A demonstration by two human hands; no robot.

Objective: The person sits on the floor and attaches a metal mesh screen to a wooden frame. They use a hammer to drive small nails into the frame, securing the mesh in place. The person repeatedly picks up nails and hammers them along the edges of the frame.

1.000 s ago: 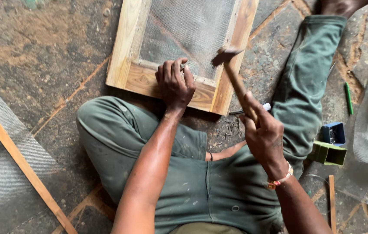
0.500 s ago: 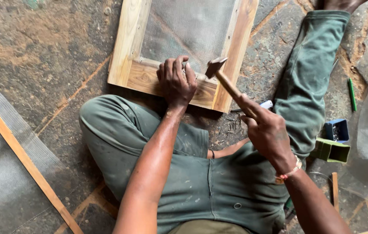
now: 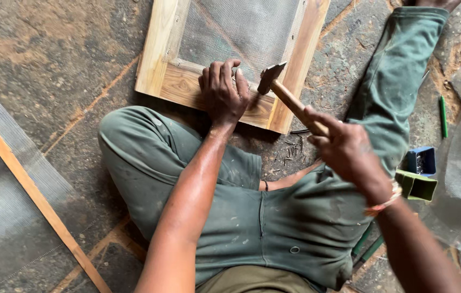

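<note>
A wooden frame [image 3: 171, 84] with grey wire mesh [image 3: 241, 30] lies on the stone floor in front of my legs. My left hand [image 3: 222, 92] presses on the frame's near rail, fingers pinched at the mesh edge; what they pinch is too small to tell. My right hand [image 3: 344, 149] grips the wooden handle of a hammer [image 3: 282, 89]. The hammer's metal head hangs just above the rail, right beside my left fingertips.
Loose small nails [image 3: 290, 154] lie on the floor by the frame's near right corner. A blue box [image 3: 423, 160] and a green box [image 3: 415, 184] sit at the right, with a green pencil [image 3: 443, 116] beyond. A mesh sheet with a wooden strip [image 3: 30, 187] lies at the left.
The hammer has swung down and left from a raised position toward the frame's rail beside my left fingers. My left hand has stayed on the rail.
</note>
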